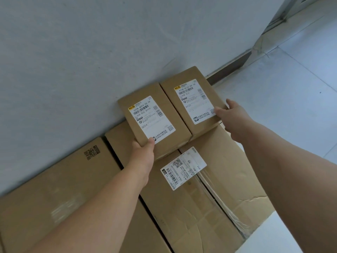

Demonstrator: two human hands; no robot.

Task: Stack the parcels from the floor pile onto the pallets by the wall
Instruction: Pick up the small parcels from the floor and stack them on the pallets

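Two small parcels set side by side against the wall [73, 61], atop a large taped carton [209, 194]. The left hand [144, 150] clasps the near corner of the left parcel [153, 121], thumb on top; the right hand [229, 111] holds the near right corner of the right parcel [193, 99], fingers on its label. Both are stiff corrugated boxes, probably light — each seems manageable one-handed. Corners and edges offer the surest hold; the glossy labels may be slippery. Legible print: "0054" on the left label, "A132" on the right. No pallet is visible.
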